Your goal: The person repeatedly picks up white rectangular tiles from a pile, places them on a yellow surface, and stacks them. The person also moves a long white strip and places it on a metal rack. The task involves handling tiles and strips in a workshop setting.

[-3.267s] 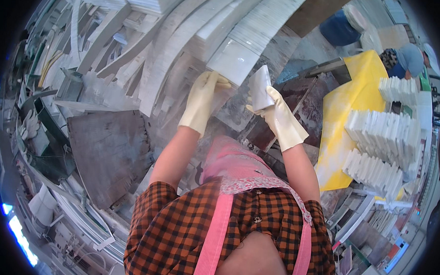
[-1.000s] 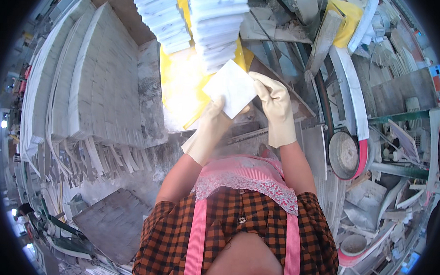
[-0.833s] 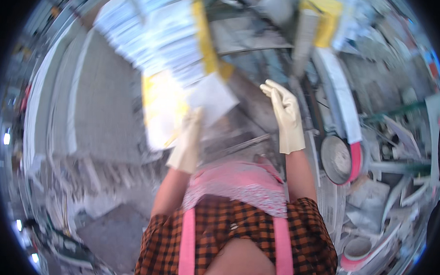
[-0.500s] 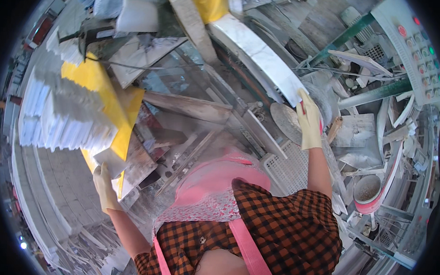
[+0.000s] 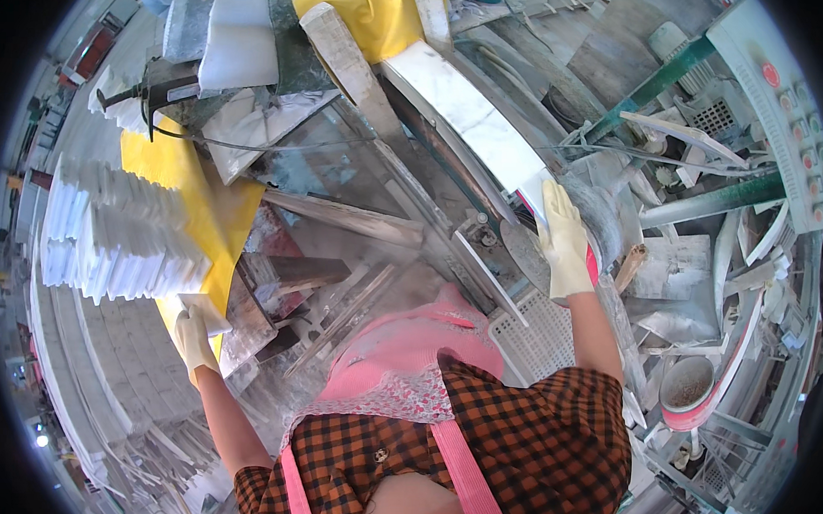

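My left hand (image 5: 192, 342), in a cream glove, is closed on a small white tile (image 5: 206, 313) at the near end of a yellow sheet (image 5: 220, 241). Just beyond it rises a tall stack of white tiles (image 5: 126, 247), their edges toward me. My right hand (image 5: 564, 242), gloved alike, lies with fingers stretched out over the near end of a long white slab with grey veining (image 5: 476, 110). That slab rests on a narrow machine bed. Something pink-red (image 5: 593, 263) shows beside the right palm; most of it is hidden under the hand.
A control panel with buttons (image 5: 793, 116) stands at the far right. Below the right hand is a white perforated crate (image 5: 537, 338); a bucket (image 5: 688, 383) sits further right. Wooden boards (image 5: 349, 217) lie between my arms. A yellow cover (image 5: 374, 20) hangs over the machine's far end.
My right hand has shifted slightly left and down, its fingers now flatter over the slab's end. The tile at my left hand has moved closer to the stack. The view has tilted slightly.
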`<state>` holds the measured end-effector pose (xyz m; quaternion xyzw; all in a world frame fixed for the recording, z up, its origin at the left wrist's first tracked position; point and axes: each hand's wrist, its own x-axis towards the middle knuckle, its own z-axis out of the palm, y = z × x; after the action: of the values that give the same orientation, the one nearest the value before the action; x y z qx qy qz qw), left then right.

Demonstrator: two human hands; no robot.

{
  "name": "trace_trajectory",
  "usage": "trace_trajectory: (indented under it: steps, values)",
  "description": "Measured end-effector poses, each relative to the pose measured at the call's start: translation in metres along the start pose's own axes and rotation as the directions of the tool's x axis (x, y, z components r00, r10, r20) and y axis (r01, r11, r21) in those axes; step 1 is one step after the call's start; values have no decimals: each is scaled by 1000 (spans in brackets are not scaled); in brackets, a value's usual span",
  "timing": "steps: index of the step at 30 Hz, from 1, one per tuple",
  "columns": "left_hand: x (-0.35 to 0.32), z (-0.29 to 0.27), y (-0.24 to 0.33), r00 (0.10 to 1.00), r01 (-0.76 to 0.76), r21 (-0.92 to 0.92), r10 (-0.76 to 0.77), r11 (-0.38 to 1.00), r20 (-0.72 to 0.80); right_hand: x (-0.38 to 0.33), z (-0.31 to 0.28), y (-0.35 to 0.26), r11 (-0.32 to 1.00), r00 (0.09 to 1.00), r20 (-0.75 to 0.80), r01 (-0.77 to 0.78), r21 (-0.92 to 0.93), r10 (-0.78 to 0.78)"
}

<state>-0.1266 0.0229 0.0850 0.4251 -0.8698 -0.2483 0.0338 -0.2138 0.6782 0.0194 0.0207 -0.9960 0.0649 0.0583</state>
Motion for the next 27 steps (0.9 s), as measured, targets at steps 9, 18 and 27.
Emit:
trace_trajectory:
  steps: [9, 18, 27]
  values:
    - [11, 8, -28, 999, -37, -158, 39, 987, 12, 49, 25, -14, 941, 988, 31, 153, -301, -150]
    - [0, 17, -30, 999, -37, -298, 38, 954, -3, 90, 37, 10, 879, 890, -99, 413, -238, -444]
    - [3, -6, -18, 992, -69, -81, 77, 994, 96, 87, -51, -123, 884, 995, 29, 69, 463, -93]
